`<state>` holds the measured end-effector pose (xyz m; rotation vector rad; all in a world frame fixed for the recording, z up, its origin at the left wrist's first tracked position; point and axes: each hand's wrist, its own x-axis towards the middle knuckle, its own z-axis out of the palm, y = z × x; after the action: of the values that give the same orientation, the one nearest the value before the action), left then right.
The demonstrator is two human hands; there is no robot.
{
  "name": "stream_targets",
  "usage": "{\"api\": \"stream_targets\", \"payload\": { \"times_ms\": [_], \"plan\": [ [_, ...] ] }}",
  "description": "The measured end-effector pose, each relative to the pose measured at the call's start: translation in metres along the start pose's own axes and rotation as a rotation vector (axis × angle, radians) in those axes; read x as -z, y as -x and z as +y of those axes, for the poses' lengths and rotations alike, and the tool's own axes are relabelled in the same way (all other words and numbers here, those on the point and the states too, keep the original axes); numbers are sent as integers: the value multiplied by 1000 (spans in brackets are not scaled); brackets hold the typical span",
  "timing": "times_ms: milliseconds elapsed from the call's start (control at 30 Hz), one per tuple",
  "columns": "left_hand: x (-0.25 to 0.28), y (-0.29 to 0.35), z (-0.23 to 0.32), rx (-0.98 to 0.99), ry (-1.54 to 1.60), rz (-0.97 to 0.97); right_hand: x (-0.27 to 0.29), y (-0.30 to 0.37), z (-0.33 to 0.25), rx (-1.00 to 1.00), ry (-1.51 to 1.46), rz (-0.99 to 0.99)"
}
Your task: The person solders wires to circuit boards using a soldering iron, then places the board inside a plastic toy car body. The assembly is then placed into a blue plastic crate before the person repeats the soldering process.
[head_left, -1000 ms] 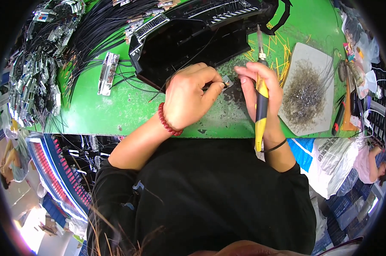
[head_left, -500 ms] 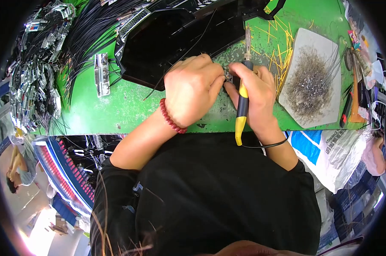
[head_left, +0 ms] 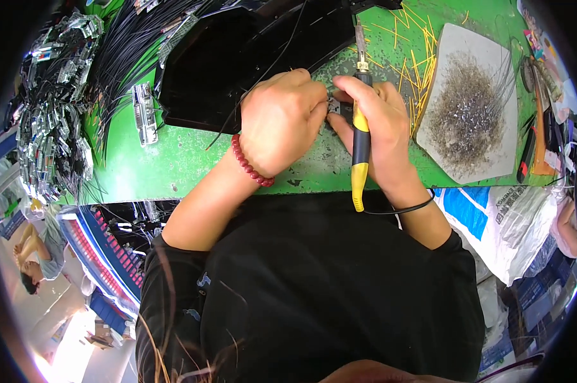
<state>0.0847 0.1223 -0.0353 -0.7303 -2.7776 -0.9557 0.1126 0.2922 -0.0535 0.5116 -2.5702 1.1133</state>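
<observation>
My right hand is wrapped round a yellow-and-black soldering iron, its metal tip pointing away from me. The thumb and forefinger of that hand reach left, close to the fingertips of the other. My left hand, with a red bead bracelet at the wrist, is closed, knuckles up. Whatever it pinches is hidden; a little dark, shiny bit shows between the two hands. Past the left hand lies a large black plastic housing, with a thin black wire running across it.
Yellow solder-like sticks lie scattered beside a pale board heaped with grey debris. At left are a clear-and-silver strip part, a pile of similar parts and bundled black wires. Tools line the right edge of the green table.
Both hands have shifted slightly left in the picture, as has the housing. The soldering iron's tip sits a little farther up and left. Its grip in the right hand stays the same.
</observation>
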Motion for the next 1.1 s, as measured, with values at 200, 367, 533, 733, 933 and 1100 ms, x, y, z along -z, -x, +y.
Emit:
{"api": "stream_targets", "payload": {
  "times_ms": [200, 367, 533, 733, 933, 1100],
  "plan": [
    [2, -2, 4, -45, -73, -33, 3, 0, 3, 16, -31, 10],
    [1, -5, 11, -14, -155, -68, 24, 0, 17, 41, -223, 189],
    [5, -11, 16, -26, -150, -95, 127, 34, 32, -320, -354, 382],
    [5, -5, 17, 31, -68, -59, 183, 85, 101, -400, -373, 927],
    [4, -14, 24, 76, -46, -100, 186, 100, 119, -527, -306, 949],
    [4, -17, 25, 126, -11, -129, 185, 104, 127, -538, -360, 883]
  ]
}}
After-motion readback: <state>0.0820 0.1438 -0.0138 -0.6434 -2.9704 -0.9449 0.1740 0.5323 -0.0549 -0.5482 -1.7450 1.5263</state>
